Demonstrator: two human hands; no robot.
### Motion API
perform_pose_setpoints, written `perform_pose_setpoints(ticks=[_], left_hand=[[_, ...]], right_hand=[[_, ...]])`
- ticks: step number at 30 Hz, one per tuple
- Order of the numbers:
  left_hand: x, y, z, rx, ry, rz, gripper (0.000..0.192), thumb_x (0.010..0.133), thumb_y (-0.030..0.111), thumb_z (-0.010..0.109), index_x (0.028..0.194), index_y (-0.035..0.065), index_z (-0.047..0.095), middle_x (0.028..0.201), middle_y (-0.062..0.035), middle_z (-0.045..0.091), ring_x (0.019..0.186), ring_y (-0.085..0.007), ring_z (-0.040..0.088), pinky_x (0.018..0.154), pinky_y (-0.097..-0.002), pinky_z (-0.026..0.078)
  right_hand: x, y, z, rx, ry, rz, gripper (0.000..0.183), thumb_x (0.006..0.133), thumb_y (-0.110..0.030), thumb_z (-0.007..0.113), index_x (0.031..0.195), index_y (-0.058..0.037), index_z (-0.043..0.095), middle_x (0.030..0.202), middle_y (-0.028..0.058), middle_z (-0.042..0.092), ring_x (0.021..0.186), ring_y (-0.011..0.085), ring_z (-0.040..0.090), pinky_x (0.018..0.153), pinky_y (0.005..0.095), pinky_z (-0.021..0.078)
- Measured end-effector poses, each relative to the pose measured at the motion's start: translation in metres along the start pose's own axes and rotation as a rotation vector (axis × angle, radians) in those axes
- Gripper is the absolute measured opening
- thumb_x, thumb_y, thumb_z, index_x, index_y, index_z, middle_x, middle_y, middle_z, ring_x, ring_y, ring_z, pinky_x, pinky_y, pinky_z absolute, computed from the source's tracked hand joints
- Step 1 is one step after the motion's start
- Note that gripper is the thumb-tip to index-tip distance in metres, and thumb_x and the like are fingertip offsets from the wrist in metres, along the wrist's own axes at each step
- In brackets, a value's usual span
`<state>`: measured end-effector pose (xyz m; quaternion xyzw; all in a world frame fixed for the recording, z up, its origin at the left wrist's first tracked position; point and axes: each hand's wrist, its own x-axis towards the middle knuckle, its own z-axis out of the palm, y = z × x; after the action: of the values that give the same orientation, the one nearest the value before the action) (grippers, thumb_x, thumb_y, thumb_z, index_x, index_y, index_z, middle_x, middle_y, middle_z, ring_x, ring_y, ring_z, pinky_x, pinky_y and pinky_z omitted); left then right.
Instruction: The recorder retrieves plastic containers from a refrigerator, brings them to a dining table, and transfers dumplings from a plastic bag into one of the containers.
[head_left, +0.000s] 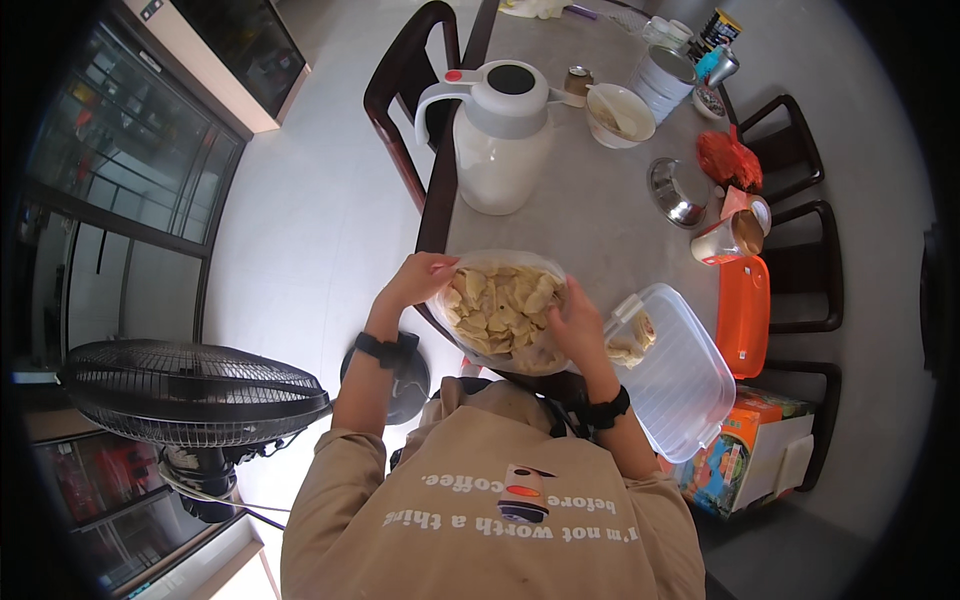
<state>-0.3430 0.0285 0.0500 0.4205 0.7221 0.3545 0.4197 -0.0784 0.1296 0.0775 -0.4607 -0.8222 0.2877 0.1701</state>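
A clear plastic bag (491, 364) full of pale yellow pieces that look like dumplings (499, 307) is in front of my body at the table's near edge. My left hand (421, 281) pinches the bag's rim on the left. On the other side, my right hand (579, 324) grips the bag's right edge, its thumb over the pieces. Just right of that hand lies a translucent plastic box (675, 375) with a few similar pieces (637, 343) at its left end. Folds of plastic hide the bag's underside.
Beyond the bag stands a white thermos jug (501, 161). Farther along the grey table (585, 217) are a bowl with a spoon (621, 116), a metal bowl (677, 193), a jar (724, 238) and an orange lid (744, 319). A black fan (195, 394) stands at left.
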Motion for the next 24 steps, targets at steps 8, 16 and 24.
perform_pose_setpoints(ticks=[8,16,24], left_hand=[[-0.021,0.078,0.07,0.441,0.365,0.299,0.033,0.073,0.025,0.062,0.098,0.0046,0.061,0.096,-0.0133,0.062,0.094,-0.0294,0.056,0.079,-0.0395,0.045],[-0.002,0.089,0.123,0.651,0.368,0.393,0.032,0.073,0.035,0.062,0.077,0.0037,0.06,0.077,-0.0144,0.06,0.078,-0.0318,0.057,0.069,-0.0418,0.046],[0.001,0.1,0.132,0.714,0.29,0.232,0.033,0.07,0.03,0.065,0.087,0.0026,0.059,0.089,-0.0128,0.06,0.089,-0.0273,0.057,0.072,-0.0367,0.05]], right_hand=[[-0.001,0.045,0.0,0.251,-0.155,0.159,0.049,0.073,-0.006,0.049,0.122,-0.005,0.049,0.094,0.023,0.061,0.09,0.0373,0.058,0.078,0.041,0.0466],[0.012,0.042,0.008,0.144,-0.209,0.209,0.045,0.07,-0.004,0.046,0.114,-0.0047,0.056,0.095,0.021,0.062,0.091,0.0381,0.058,0.08,0.0389,0.0463],[0.015,0.043,-0.003,0.267,-0.068,-0.143,0.034,0.08,-0.017,0.059,0.112,-0.0061,0.057,0.104,0.0199,0.06,0.097,0.0341,0.058,0.081,0.0368,0.0459]])
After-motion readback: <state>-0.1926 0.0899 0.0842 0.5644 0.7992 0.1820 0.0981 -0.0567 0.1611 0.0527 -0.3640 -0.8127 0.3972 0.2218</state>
